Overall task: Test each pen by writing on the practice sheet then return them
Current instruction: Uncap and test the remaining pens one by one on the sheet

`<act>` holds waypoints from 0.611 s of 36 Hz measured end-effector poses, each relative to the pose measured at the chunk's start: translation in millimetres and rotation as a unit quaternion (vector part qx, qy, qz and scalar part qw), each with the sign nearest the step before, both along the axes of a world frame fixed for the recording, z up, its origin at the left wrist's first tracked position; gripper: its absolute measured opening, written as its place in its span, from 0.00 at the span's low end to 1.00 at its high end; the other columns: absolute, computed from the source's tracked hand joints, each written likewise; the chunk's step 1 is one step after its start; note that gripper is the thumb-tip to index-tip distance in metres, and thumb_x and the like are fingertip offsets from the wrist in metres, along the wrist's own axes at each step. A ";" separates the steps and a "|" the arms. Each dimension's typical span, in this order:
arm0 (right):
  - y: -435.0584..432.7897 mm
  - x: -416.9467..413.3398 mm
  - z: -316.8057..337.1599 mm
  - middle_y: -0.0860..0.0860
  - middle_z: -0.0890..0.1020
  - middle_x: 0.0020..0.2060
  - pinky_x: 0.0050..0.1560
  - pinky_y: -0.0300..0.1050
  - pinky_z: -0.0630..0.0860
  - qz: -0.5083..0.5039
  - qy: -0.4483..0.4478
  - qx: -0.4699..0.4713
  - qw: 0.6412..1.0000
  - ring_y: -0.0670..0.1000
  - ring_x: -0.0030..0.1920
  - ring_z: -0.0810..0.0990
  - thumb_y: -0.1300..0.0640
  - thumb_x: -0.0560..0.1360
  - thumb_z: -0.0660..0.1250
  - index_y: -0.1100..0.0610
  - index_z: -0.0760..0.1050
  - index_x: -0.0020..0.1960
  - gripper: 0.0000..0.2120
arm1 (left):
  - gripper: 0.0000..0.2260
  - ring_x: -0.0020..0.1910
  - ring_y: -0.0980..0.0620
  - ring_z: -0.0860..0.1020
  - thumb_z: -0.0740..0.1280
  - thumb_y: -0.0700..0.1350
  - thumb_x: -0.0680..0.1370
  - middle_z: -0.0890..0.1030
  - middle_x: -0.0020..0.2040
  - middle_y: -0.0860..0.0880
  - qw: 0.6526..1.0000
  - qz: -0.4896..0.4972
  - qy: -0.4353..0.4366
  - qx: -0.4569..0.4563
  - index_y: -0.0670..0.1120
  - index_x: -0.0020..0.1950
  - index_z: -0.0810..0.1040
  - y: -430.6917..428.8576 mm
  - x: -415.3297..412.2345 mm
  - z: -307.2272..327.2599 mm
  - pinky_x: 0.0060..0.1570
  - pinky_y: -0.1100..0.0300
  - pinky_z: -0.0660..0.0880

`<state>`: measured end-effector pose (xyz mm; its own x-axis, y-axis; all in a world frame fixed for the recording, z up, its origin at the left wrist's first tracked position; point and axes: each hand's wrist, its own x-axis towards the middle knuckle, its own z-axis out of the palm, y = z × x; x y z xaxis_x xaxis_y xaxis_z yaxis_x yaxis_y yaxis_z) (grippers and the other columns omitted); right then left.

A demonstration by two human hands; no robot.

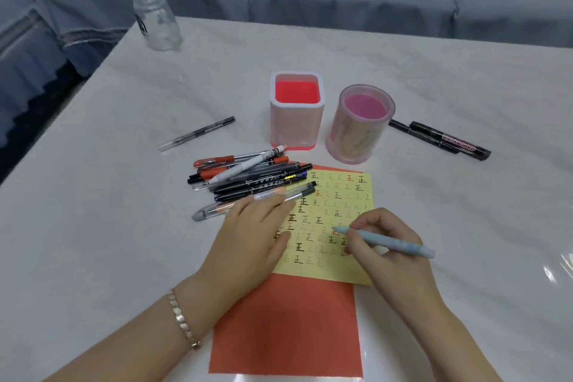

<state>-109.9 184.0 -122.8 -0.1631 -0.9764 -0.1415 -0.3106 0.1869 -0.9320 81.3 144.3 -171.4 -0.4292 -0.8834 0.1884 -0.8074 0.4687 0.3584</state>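
The job looks to be in its middle. The right hand [384, 259] pinches a pale blue pen [406, 247] between thumb and fingers, its tip down on the yellow sheet [347, 195], just beside a small red mark near the sheet's right edge. The left hand [251, 236] lies flat with fingers straight and slightly spread, pressing the sheet's left edge, its fingertips reaching the nearest pens.

The sheet already bears many dark characters and a few red ones scattered over its rows, among faint ones; much of the grid is not yet inked over. It rests on a red sheet [285, 326] that runs to the near edge of the surface [465, 77].

Returning seems barely begun, if at all. The square holder [297, 108] and the round holder [359, 124], standing side by side behind the sheet toward the middle of the surface, both show only their coloured bottoms, with no pen inside. A pile of pens [248, 178] lies against the sheet's far left corner; which of these have been tried cannot be told. One clear pen [197, 133] lies apart toward the left edge, and two black markers [446, 139] lie right of the round holder. A bottle [156, 20] stands at the far left corner.

What is left, by my reckoning: finish this pen, try whatever remains untested, then put them all into the holders.
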 end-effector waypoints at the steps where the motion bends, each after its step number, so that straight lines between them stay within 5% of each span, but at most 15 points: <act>1: -1.2 2.2 0.9 0.49 0.82 0.30 0.33 0.30 0.71 0.001 0.002 -0.005 1.000 0.42 0.38 0.81 0.61 0.70 0.69 0.55 0.75 0.36 0.06 | 0.18 0.53 0.54 0.71 0.58 0.50 0.72 0.80 0.54 0.50 1.000 0.011 0.006 -0.010 0.46 0.58 0.78 -0.5 5.1 0.6 0.56 0.59 0.61; 5: -4.7 9.2 4.0 0.43 0.82 0.31 0.31 0.27 0.68 0.006 -0.002 -0.019 1.000 0.38 0.36 0.80 0.64 0.70 0.70 0.58 0.78 0.36 0.05 | 0.13 0.44 0.54 0.67 0.58 0.50 0.70 0.77 0.41 0.53 0.998 0.037 -0.029 -0.034 0.47 0.45 0.81 0.1 21.4 -1.9 0.45 0.60 0.59; 9: -7.2 14.6 6.8 0.41 0.84 0.37 0.35 0.27 0.72 0.011 -0.026 -0.029 0.999 0.40 0.37 0.80 0.62 0.70 0.72 0.50 0.81 0.38 0.08 | 0.12 0.41 0.56 0.66 0.57 0.52 0.72 0.76 0.38 0.55 0.997 0.054 -0.034 -0.035 0.49 0.39 0.79 0.7 27.0 -3.6 0.43 0.62 0.59; 12: -7.7 19.7 12.0 0.46 0.85 0.37 0.44 0.30 0.74 0.021 -0.085 -0.022 0.996 0.43 0.44 0.82 0.47 0.71 0.67 0.46 0.83 0.41 0.06 | 0.12 0.43 0.59 0.69 0.59 0.56 0.77 0.76 0.41 0.59 0.992 0.090 0.080 0.038 0.51 0.43 0.76 6.4 22.1 9.8 0.46 0.66 0.62; 15: -8.1 22.5 12.3 0.52 0.86 0.39 0.56 0.45 0.73 0.032 -0.162 -0.002 0.986 0.50 0.49 0.83 0.36 0.66 0.57 0.43 0.82 0.46 0.20 | 0.01 0.47 0.64 0.73 0.64 0.48 0.77 0.78 0.42 0.60 0.942 0.136 0.259 0.162 0.54 0.45 0.74 12.6 14.7 28.4 0.45 0.70 0.69; 22: -12.4 27.1 22.7 0.58 0.85 0.37 0.51 0.47 0.76 0.023 -0.217 -0.009 0.976 0.54 0.45 0.83 0.35 0.68 0.61 0.50 0.84 0.44 0.22 | 0.06 0.44 0.64 0.75 0.66 0.42 0.75 0.78 0.44 0.59 0.902 0.123 0.377 0.167 0.53 0.44 0.74 17.5 7.8 56.2 0.44 0.74 0.69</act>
<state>-82.8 171.6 -100.2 -0.0472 -0.9843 -0.1700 0.1073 0.1642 -0.9806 89.1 161.8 -115.1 -0.0735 -0.9960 0.0500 -0.3389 0.0721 0.9380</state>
